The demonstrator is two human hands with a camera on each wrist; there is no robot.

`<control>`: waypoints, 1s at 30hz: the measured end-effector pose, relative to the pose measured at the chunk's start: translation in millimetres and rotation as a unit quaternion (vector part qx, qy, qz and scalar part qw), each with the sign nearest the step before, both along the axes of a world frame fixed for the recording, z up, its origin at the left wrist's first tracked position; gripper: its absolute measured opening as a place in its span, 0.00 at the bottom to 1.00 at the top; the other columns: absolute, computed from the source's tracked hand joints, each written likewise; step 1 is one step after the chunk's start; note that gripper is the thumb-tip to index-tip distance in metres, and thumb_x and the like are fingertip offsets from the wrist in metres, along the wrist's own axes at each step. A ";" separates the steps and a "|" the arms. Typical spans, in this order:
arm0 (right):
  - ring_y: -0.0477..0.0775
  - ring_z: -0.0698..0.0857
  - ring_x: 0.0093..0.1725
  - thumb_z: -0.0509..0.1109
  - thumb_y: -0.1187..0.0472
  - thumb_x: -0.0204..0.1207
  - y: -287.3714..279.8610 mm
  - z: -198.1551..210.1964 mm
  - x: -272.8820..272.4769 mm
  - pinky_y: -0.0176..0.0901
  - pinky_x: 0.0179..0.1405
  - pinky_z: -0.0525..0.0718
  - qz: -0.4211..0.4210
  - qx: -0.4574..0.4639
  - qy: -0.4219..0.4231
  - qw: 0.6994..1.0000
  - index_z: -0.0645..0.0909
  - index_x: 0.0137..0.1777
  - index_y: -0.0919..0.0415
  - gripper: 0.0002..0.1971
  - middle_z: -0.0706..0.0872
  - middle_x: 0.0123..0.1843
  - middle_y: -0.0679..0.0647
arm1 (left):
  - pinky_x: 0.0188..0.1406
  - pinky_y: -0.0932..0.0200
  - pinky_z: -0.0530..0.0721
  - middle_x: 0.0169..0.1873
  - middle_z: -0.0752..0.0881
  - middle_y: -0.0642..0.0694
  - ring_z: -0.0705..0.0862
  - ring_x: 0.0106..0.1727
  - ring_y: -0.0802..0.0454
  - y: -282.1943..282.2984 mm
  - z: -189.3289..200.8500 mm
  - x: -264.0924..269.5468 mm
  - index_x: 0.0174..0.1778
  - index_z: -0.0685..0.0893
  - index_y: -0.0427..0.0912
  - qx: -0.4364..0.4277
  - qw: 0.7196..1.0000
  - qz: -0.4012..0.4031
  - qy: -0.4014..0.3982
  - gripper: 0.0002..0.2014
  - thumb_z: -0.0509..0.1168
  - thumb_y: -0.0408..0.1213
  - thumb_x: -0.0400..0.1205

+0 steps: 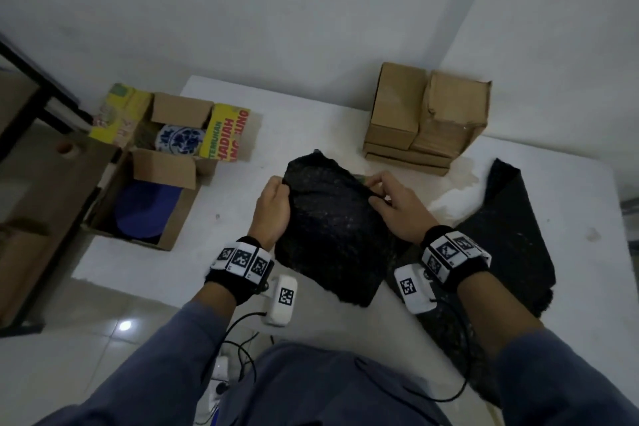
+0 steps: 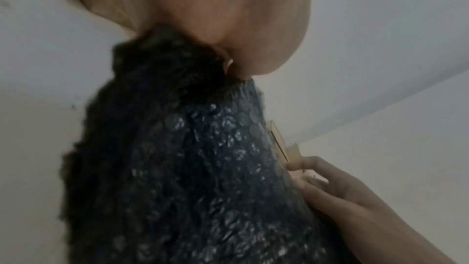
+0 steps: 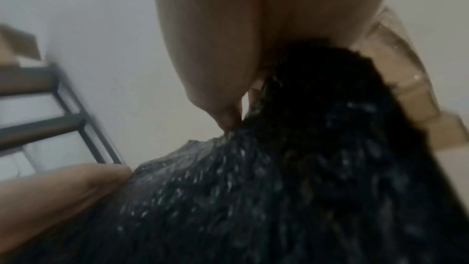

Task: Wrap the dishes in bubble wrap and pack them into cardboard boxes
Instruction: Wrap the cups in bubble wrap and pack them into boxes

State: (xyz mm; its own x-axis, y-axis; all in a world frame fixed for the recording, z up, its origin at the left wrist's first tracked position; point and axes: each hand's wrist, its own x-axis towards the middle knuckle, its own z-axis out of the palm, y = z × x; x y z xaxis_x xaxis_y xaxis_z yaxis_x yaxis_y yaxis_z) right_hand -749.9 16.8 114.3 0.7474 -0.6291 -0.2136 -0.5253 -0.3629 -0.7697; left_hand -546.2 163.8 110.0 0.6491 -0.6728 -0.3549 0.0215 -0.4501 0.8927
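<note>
A bare strip of the white counter point(image 1: 242, 190) is lying open between the black bubble-wrapped bundle point(image 1: 332, 225) and the two open cardboard boxes at the left: the printed yellow box point(image 1: 183, 114) holding a blue-and-white patterned dish point(image 1: 179, 139), and the plain brown box point(image 1: 152, 197) holding a dark blue round item point(image 1: 147, 209), their raised flaps standing over the openings. At the far right, a stack of closed brown cardboard boxes point(image 1: 427, 117) is blocking the back of the counter near the wall. A loose black bubble-wrap sheet point(image 1: 508, 225) is covering the right side, and the bundle itself is filling the middle between the left hand point(image 1: 273, 207) and the right hand point(image 1: 397, 207).
</note>
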 end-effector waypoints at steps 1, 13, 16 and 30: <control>0.54 0.80 0.45 0.66 0.62 0.83 -2.7 0.9 -0.1 0.48 0.47 0.79 0.008 -0.037 0.025 0.999 0.73 0.61 0.52 0.09 0.82 0.46 0.49 | 0.44 0.51 0.73 0.38 0.78 0.48 0.78 0.43 0.48 -1.0 -3.1 -2.2 0.43 0.72 0.44 0.017 1.000 -0.016 -0.006 0.08 0.52 0.35 0.87; 0.61 0.77 0.60 0.73 0.53 0.73 -1.8 2.8 -1.3 0.56 0.61 0.74 -0.040 -0.348 0.145 0.925 0.79 0.61 0.56 0.18 0.79 0.60 0.58 | 0.45 0.56 0.82 0.50 0.78 0.45 0.82 0.52 0.43 16.5 -37.4 -26.8 0.62 0.64 0.49 0.053 0.996 -0.066 0.008 0.22 0.59 0.19 0.81; 0.55 0.77 0.58 0.71 0.53 0.73 27.6 -7.3 -11.2 0.51 0.60 0.76 0.021 -0.320 0.141 0.937 0.80 0.60 0.55 0.16 0.77 0.60 0.54 | 0.56 0.61 0.76 0.57 0.70 0.47 0.76 0.59 0.49 22.2 -40.4 -26.3 0.59 0.68 0.49 0.025 0.990 -0.055 -0.129 0.23 0.67 0.22 0.76; 0.69 0.68 0.78 0.67 0.42 0.70 59.8 -36.2 -38.0 0.69 0.77 0.65 -0.007 -0.247 0.289 0.925 0.72 0.76 0.49 0.33 0.67 0.81 0.65 | 0.79 0.35 0.66 0.76 0.73 0.39 0.66 0.81 0.40 -0.9 -49.6 -59.6 0.66 0.80 0.45 0.093 0.737 -0.463 -0.484 0.19 0.70 0.41 0.78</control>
State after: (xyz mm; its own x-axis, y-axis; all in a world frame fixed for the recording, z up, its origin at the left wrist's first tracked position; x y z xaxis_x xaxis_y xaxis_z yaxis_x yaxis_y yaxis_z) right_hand -787.9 76.6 78.1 0.5893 -0.7658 -0.2575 -0.8046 -0.5852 -0.1009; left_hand -605.8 162.9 60.4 -0.0473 -0.9843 -0.1699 -0.9777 0.0108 0.2096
